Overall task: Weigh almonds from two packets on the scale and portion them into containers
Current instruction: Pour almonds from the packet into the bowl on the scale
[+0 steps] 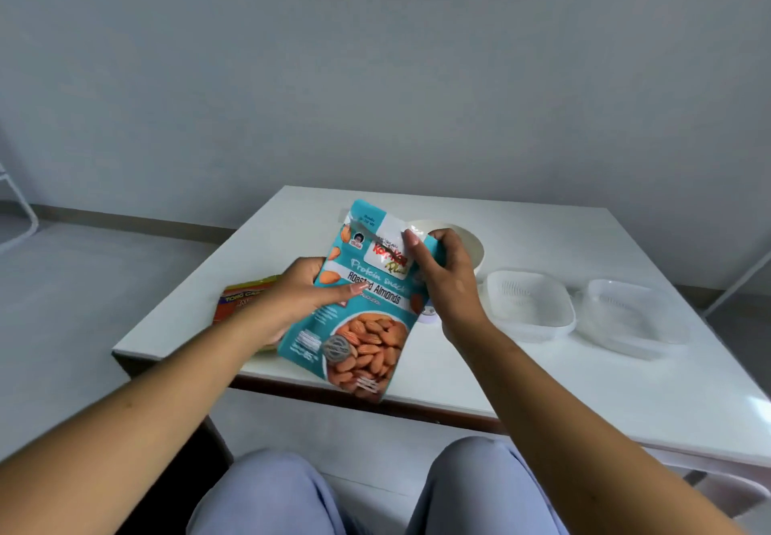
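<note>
White table [542,367]. Landmark: white slotted basket [527,309] on it. Clear container [630,313] just right of the basket, not touching. White bowl [467,248] behind-left of the basket, near. Red-orange packet [238,298] well left of the basket, lying flat, partly hidden.

Plain grey-blue wall [375,54] from 10 to 2 o'clock. Grey floor [83,267] at 9, darker skirting strip [125,217] along the wall foot. White table [563,388] from centre to 4 o'clock, glossy top, dark brown edge underneath. White tube frame [18,209] cut off at 9. Thin white rod [740,280] slanting at 3. Soft, even light, faint glare on the tabletop at 4.
</note>
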